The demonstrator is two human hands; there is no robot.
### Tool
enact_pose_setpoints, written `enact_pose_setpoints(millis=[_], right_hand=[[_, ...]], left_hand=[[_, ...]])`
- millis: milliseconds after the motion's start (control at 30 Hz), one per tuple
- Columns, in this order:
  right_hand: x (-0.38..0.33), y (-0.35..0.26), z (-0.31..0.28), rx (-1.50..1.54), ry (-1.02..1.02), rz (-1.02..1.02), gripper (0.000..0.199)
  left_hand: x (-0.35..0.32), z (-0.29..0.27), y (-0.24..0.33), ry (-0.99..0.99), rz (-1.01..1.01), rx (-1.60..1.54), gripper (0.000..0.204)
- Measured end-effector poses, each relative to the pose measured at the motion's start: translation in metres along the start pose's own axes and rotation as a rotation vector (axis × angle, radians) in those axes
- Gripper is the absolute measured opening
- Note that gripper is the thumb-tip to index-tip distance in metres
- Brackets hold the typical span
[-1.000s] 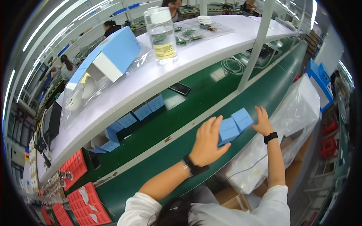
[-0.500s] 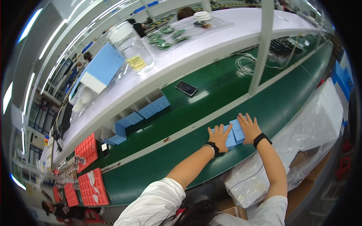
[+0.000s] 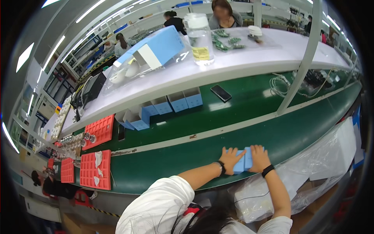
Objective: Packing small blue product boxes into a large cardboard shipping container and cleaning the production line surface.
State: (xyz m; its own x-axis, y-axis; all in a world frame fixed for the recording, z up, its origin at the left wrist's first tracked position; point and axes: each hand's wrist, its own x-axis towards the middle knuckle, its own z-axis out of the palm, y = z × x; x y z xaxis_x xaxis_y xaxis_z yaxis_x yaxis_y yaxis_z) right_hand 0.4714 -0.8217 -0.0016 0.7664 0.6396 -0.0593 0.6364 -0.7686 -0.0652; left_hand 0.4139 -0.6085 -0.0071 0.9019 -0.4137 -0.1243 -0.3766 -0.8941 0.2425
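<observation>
Touching two light-blue boxes [image 3: 239, 167] from either side with left grip [image 3: 230, 160] and right grip [image 3: 259, 160]: on the left, fingers spread well apart with the thumb over the top of the left-hand box; on the right, fingers laid along the right-hand box. Cannot tell how tightly closed on that side. Set side by side near the front edge of the green surface [image 3: 167, 163], right of its middle. Backed by free room up to a pale rail [image 3: 233, 128] running lengthwise. Opening leftward onto a long bare stretch beside the front edge, as far as red trays [image 3: 87, 171] at the left end. Opening rightward onto more bare length toward the right end. Bordered, past the front edge at right, by clear plastic sheeting [image 3: 296, 167]. Bearing, beyond the rail, a dark phone [image 3: 221, 93], open blue cartons [image 3: 178, 102] in a row and coiled pale cable [image 3: 279, 85] near a slanting white post [image 3: 295, 76]. Topped, toward the back edge, by a white shelf [image 3: 280, 60] carrying a clear bottle [image 3: 200, 43] near its front edge, with a larger blue box [image 3: 165, 45] to the left and green circuit boards [image 3: 234, 40] to the right.
</observation>
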Motion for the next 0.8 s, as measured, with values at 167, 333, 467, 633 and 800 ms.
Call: enact_pose_setpoints(millis=[167, 333, 467, 633, 800], right_hand=[[-0.003, -0.093, 0.001, 0.023, 0.033, -0.061, 0.112], [0.006, -0.210, 0.008, 0.020, -0.006, -0.278, 0.109], [0.028, -0.324, 0.004, -0.026, -0.083, -0.493, 0.108], [0.071, -0.512, -0.011, -0.021, -0.219, -0.836, 0.107], [0.087, -0.719, -0.015, 0.054, -0.298, -1.223, 0.103]], left_hand=[[-0.104, -0.013, -0.067, 0.070, -0.070, -0.061, 0.126], [-0.259, -0.044, -0.121, 0.135, -0.262, -0.049, 0.122], [-0.419, -0.044, -0.158, 0.197, -0.481, -0.040, 0.119], [-0.644, -0.022, -0.174, 0.373, -0.856, -0.090, 0.115], [-0.838, -0.001, -0.163, 0.362, -1.361, -0.145, 0.116]])
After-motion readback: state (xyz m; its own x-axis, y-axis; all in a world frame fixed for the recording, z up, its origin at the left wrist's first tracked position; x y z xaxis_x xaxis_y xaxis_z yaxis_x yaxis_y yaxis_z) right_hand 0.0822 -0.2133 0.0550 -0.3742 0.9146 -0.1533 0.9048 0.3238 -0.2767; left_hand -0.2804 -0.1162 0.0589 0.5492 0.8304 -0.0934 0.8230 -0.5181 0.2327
